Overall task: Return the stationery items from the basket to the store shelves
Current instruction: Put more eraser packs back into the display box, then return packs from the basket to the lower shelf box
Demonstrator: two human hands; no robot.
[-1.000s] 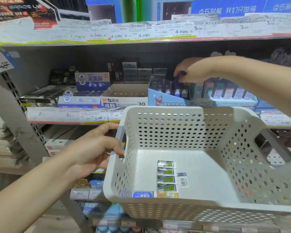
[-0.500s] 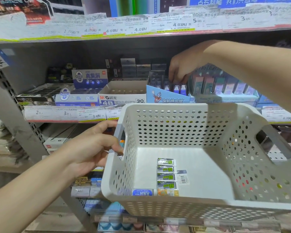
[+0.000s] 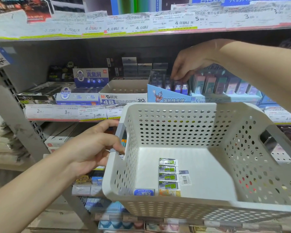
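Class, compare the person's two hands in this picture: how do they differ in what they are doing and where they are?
1. The left hand grips the grey handle of the white basket; the right hand reaches onto the shelf.
2. The left hand sits low, beside the basket's side; the right hand is higher, its fingertips down among small packs in the blue display box.
3. The left hand's fingers curl round the handle; the right hand's point downward.

Both are bare.
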